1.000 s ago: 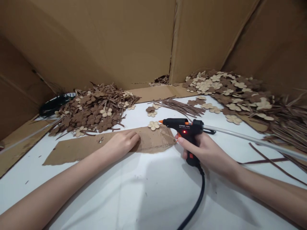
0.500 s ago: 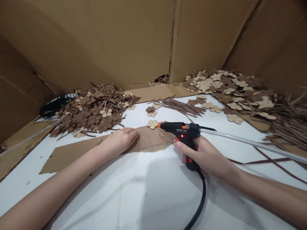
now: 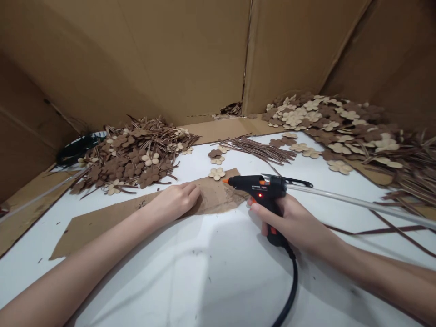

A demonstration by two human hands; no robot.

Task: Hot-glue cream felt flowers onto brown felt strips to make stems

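My right hand (image 3: 289, 215) is wrapped round the grip of a black glue gun (image 3: 260, 185) with a lit red light and an orange nozzle pointing left. Just left of the nozzle tip, a cream flower (image 3: 217, 173) lies at the far edge of a brown cardboard strip (image 3: 112, 218). Resting on that strip, my left hand (image 3: 180, 198) has its fingers curled down; whatever may be between the fingertips is hidden. A clear glue stick (image 3: 330, 194) runs out of the gun's back to the right.
Mixed flowers and strips form a pile (image 3: 129, 156) at the left. More flowers (image 3: 327, 120) heap at the back right. A bundle of brown strips (image 3: 260, 149) lies behind the gun. Cardboard walls (image 3: 184, 54) enclose the white work surface (image 3: 177, 277). A black cable trails towards me.
The glue gun's nozzle has moved slightly right, away from the cream flower. The cardboard strip has turned a little, its left end shifting towards me. My left hand has shifted slightly right.
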